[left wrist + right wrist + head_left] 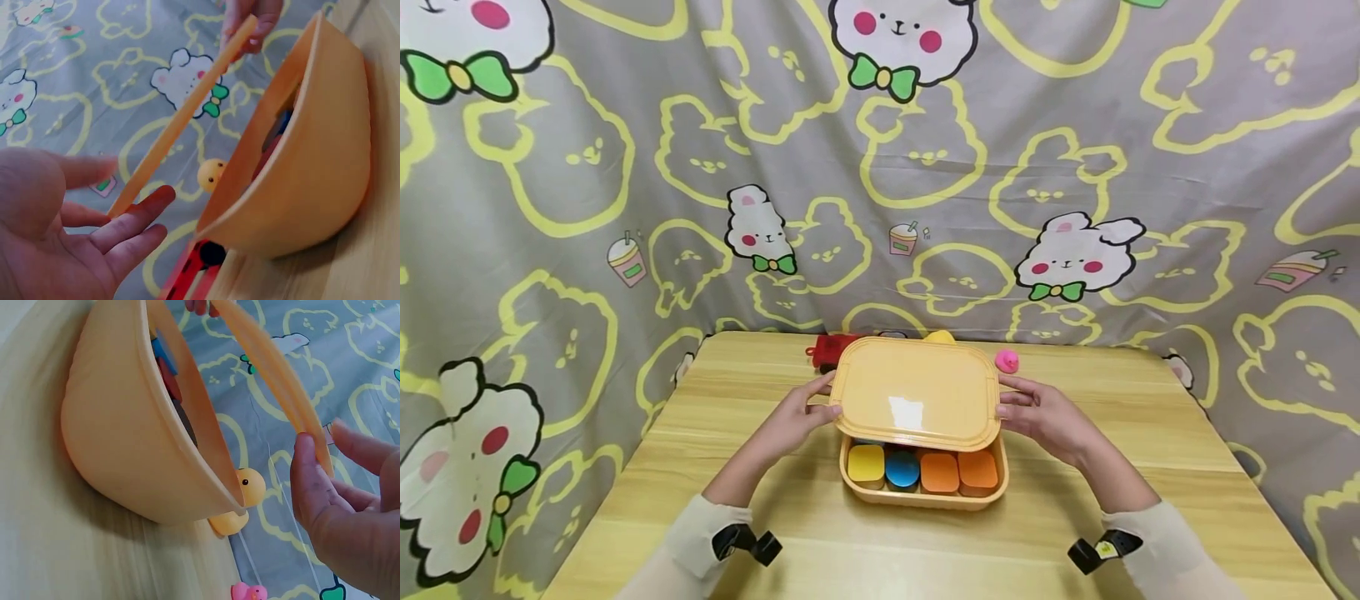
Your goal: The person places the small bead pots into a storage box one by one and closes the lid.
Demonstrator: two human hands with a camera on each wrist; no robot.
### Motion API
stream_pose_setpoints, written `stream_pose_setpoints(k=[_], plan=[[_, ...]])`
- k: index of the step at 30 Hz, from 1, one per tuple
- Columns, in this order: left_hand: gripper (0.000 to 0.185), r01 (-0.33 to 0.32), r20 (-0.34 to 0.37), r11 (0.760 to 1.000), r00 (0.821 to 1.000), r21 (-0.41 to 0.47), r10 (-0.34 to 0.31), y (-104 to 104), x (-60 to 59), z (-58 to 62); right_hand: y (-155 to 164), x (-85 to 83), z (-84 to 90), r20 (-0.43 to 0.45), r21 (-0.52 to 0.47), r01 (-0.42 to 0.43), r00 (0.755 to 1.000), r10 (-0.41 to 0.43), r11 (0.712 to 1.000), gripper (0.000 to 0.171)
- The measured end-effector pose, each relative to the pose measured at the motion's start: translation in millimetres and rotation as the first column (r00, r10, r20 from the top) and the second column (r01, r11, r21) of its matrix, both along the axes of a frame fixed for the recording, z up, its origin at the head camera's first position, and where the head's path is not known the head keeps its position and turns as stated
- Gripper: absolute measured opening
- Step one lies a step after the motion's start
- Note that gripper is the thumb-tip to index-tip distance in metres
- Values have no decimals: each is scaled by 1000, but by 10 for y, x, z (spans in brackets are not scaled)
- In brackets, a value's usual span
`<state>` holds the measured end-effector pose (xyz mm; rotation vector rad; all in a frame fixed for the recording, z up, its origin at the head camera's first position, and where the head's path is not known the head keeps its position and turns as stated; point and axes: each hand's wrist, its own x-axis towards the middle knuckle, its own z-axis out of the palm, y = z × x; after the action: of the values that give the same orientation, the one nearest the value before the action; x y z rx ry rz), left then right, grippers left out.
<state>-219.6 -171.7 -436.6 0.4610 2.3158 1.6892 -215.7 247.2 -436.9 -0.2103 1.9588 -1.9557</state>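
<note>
Lid (916, 393) | held by left hand (792, 421), right hand (1045, 421) | above box (925, 492)

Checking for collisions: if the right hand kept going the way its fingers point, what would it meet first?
The right hand points left and already touches the lid at its edge, so it meets the lid first.

Bare tabletop (760, 533) lies open in front of and to both sides of the orange box (925, 496). Behind the box, a red toy (827, 348), yellow duck (240, 500) and pink duck (1007, 361) crowd the path.
</note>
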Motion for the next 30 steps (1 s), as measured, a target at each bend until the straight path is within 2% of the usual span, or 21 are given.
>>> stream_pose_setpoints(k=[5,10,12,16,18,20,23,25,27,30], plan=[[65,-65,26,995,998,78,63,51,-62,-3,-2,46,-37,-34,41,-4,999,6,999,82],[48,-173,8,980,985,96,173,107,-101,-14,-44,96,-7,-159,149,60,987,-36,987,65],[35,-212,-25,971,976,107,216,118,-97,-8,-62,121,8,-245,206,113,968,-61,972,51],[17,-273,-165,958,945,82,284,132,-69,6,-89,170,9,-411,281,259,903,-128,924,25],[17,-278,-227,959,932,57,283,133,-49,7,-91,197,-1,-455,284,309,876,-156,908,19],[22,-254,-250,966,934,40,256,127,-31,8,-81,224,-18,-468,267,315,869,-163,910,23],[30,-167,-200,983,963,70,178,99,-5,13,-54,263,-48,-453,231,275,880,-147,933,28],[33,-126,-136,986,981,113,141,82,12,14,-35,282,-74,-412,191,235,901,-139,953,30],[37,-110,-69,981,990,159,123,70,34,8,-30,299,-101,-350,140,207,925,-147,968,35],[45,-131,6,970,991,204,133,79,74,-29,-49,331,-148,-256,95,205,951,-175,974,46]])
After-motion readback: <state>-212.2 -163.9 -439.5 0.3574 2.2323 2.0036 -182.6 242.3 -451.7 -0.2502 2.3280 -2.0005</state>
